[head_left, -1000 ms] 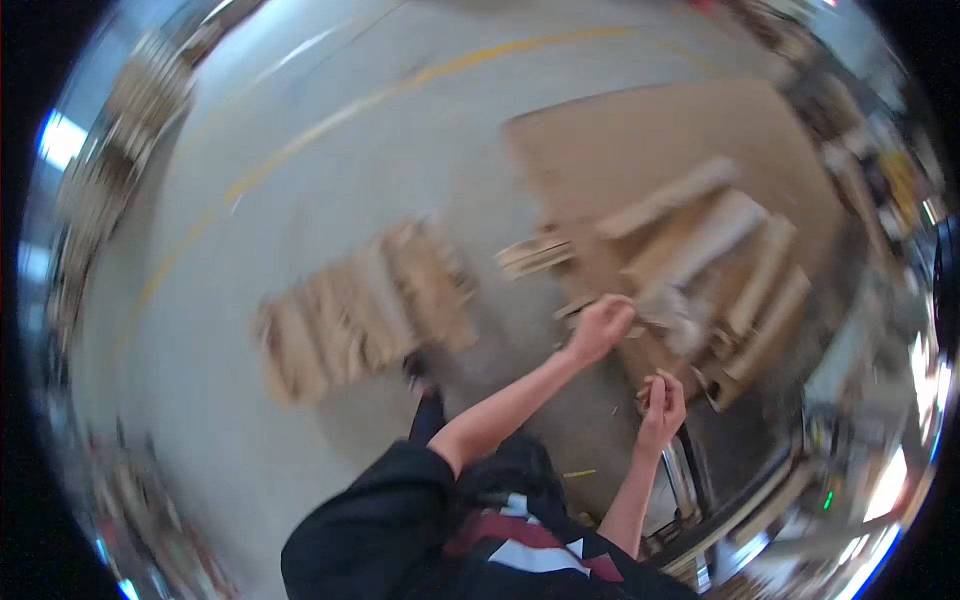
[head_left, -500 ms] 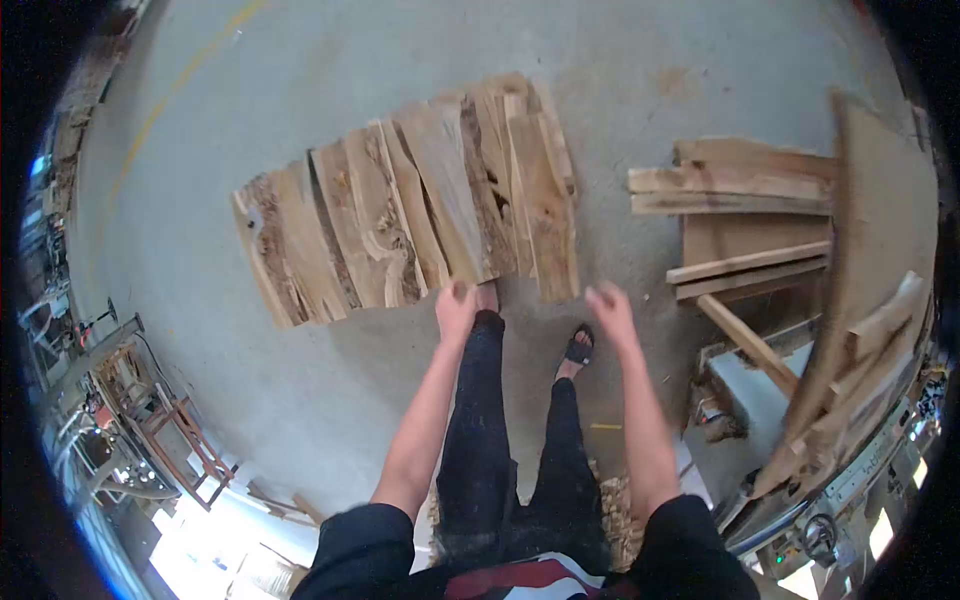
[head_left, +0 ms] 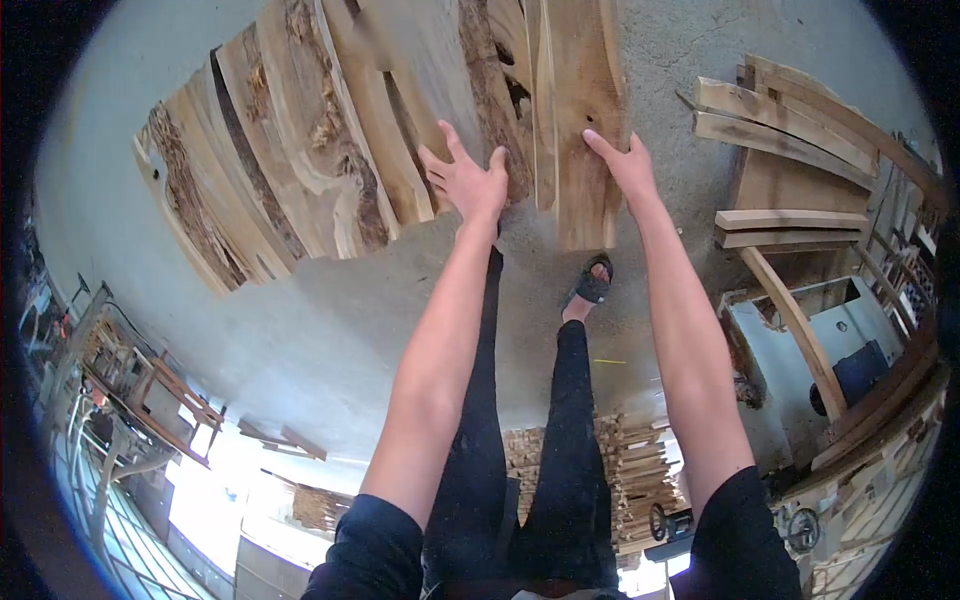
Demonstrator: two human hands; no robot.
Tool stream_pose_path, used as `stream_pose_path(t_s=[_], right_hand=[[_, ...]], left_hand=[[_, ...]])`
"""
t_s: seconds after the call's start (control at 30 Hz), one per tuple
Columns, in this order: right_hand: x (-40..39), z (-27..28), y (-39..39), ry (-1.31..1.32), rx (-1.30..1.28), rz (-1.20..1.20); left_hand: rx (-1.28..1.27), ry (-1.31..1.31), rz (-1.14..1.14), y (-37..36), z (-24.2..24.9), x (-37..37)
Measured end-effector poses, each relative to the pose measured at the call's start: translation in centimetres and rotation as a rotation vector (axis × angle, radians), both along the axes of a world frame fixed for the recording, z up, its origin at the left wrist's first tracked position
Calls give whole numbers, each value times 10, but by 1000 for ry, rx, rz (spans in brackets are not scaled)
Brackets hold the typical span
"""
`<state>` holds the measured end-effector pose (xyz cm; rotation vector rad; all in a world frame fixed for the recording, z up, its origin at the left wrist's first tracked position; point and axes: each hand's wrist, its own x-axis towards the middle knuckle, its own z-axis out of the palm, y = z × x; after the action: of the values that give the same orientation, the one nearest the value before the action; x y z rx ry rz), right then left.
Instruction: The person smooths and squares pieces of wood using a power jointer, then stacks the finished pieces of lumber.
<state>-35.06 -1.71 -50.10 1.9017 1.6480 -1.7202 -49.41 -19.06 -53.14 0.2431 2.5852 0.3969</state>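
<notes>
Several wooden slabs with rough bark edges (head_left: 300, 140) lie side by side on the concrete floor ahead of me. My left hand (head_left: 472, 182) is open, fingers spread, over the near end of the slabs, beside a dark-edged one. Close to the right edge of a smooth brown board (head_left: 580, 180) at the row's right end is my right hand (head_left: 626, 168). Its thumb points left over the board's face and its fingers are apart, partly hidden behind the hand.
A stack of wooden planks (head_left: 790, 125) lies to the right, with a long beam (head_left: 800, 330) leaning below it. My sandaled foot (head_left: 590, 285) stands just short of the brown board. A wooden frame (head_left: 170, 400) is at the lower left.
I have bent closer to the slabs, which now look larger. Both hands have reached forward over them, and their curled fingers have spread apart.
</notes>
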Motion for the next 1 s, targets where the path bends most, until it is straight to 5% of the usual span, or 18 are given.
stream_pose_path(t_s=[0.07,0.13,0.27,0.47,0.53,0.6,0.67,0.77,1.0], right_hand=[[-3,-2,-6,48,-8,13],[-2,-17,-22,-245,292,125],[5,-24,-38,-237,277,-14],[35,26,-78,-313,215,-14],[54,25,-91,-415,303,63],[71,16,-95,-525,378,154],[89,6,-88,-117,-77,-77],[100,-1,-93,-170,-3,1],[63,72,-111,37,-129,-173]], left_hand=[[126,-13,-39,-11,-1,-5],[204,29,-59,-28,-3,-11],[441,-46,42,-51,-2,-5],[499,-433,390,-83,22,49],[309,-813,518,-93,24,50],[298,-689,541,-96,14,63],[292,-582,555,-93,-8,70],[260,-609,605,-109,-25,65],[340,-369,256,-98,68,43]])
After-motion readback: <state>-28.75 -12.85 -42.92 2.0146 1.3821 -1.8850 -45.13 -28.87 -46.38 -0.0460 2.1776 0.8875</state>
